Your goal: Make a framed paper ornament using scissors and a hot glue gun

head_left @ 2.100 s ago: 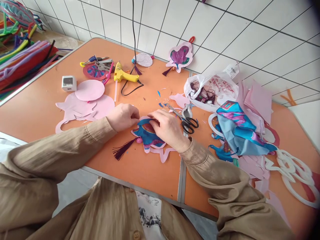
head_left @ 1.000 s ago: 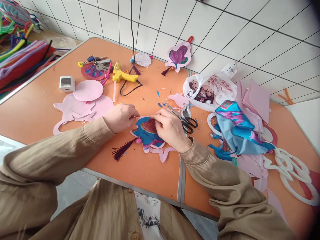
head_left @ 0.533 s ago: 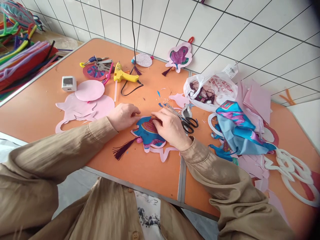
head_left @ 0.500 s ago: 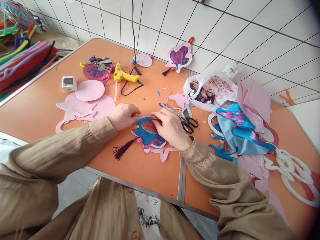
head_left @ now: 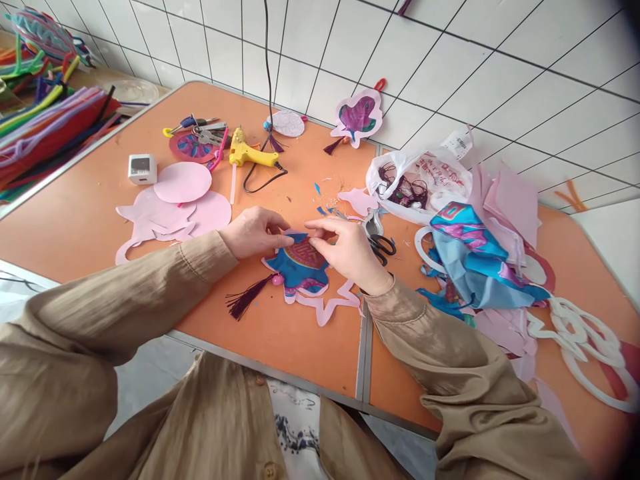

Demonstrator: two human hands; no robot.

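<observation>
White wall tiles [head_left: 300,40] are seen behind an orange surface [head_left: 280,353], which is crowded on both sides. Beyond the left hand [head_left: 253,233], pink cut-outs [head_left: 150,210] are laid in an overlapping pile, with a white cube [head_left: 143,169] just beside it; farther back, a yellow glue gun [head_left: 247,153] is set near a bunch of keys [head_left: 207,135]. On the right, a white plastic bag [head_left: 445,175] (printed in red, with dark cords showing inside) is placed near the wall, and a blue printed cloth [head_left: 467,260] is heaped over scraps.

Black-handled scissors [head_left: 383,249] are partly covered by the right hand [head_left: 347,252], so most of their blades are hidden. Bundles of pipe cleaners [head_left: 47,137] are cut off by the left edge of the view.

Between the hands, a blue-and-purple fabric ornament [head_left: 303,273] is laid on the surface, its dark tassel [head_left: 243,301] pointed to the near left; a pink offcut [head_left: 323,313] is partly covered by it. Its upper edge is met by the left thumb, but whether it is pinched by that grip cannot be told. In the right grip, thumb and forefinger are held slightly parted at the ornament's upper right; contact cannot be made out.
</observation>
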